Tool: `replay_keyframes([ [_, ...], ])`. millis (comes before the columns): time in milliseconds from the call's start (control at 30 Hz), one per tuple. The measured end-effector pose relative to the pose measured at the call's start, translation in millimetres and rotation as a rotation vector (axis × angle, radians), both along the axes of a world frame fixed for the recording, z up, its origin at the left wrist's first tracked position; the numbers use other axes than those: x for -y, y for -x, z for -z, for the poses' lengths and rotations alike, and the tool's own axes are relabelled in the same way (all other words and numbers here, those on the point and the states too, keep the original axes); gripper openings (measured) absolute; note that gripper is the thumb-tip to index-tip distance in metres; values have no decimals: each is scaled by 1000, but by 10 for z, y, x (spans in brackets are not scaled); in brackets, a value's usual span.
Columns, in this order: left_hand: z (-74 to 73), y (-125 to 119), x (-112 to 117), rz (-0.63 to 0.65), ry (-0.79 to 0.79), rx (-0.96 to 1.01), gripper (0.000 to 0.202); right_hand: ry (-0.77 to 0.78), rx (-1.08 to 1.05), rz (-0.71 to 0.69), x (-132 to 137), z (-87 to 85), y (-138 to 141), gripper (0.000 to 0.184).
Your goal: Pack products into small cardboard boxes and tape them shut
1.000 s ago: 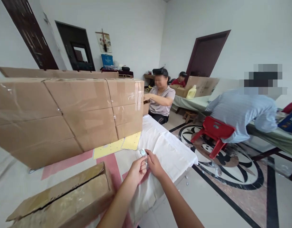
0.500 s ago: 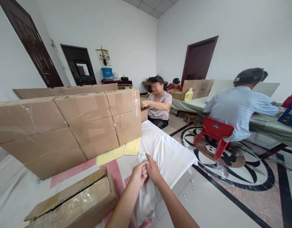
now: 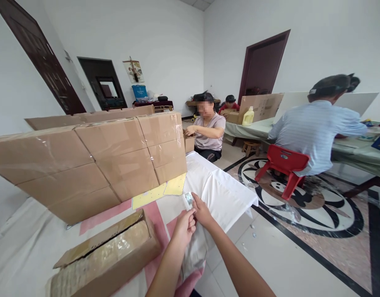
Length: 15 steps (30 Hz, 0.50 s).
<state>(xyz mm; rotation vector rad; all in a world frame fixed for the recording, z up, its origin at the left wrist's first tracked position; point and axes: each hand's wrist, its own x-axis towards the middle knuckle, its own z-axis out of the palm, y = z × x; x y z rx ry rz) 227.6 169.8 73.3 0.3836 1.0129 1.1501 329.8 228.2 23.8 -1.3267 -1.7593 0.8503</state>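
A small white packet [image 3: 187,201] with a greenish picture or label is held up over the near edge of the cloth-covered table [image 3: 220,189]. My right hand [image 3: 202,211] grips its right side, thumb along the edge. Curled closed, my left hand [image 3: 185,226] pinches at the packet's lower end; its fingers partly hide what they grasp. To the left of my forearms lies a long cardboard box [image 3: 109,258] with a slightly raised flap. Behind it stands a stack of taped cardboard boxes [image 3: 121,161], resting partly on a yellow patterned sheet [image 3: 149,198].
A co-worker [image 3: 210,130] sits beyond the stack, hands at a small carton [image 3: 189,143]. On the right, another person sits on a red chair [image 3: 285,161] at a second table with a yellow bottle [image 3: 248,116]. Plastic scraps [image 3: 254,235] litter the floor.
My view has shifted slightly. The packet shows more of its face above my fingers, and my left hand sits lower against it. The seated person on the right has leaned a little.
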Motion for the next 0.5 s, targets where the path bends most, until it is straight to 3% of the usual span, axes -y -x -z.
replay_keyframes([
  [133, 9, -9, 12, -15, -25, -39, 50, 101, -155, -52, -93, -5, -73, 53],
  [333, 91, -57, 32, -79, -70, -123, 48, 243, -293, -137, -446, -168, -226, 50],
  [500, 173, -80, 49, -111, -62, -166, 43, 244, -455, -162, -664, -237, 44, 46],
])
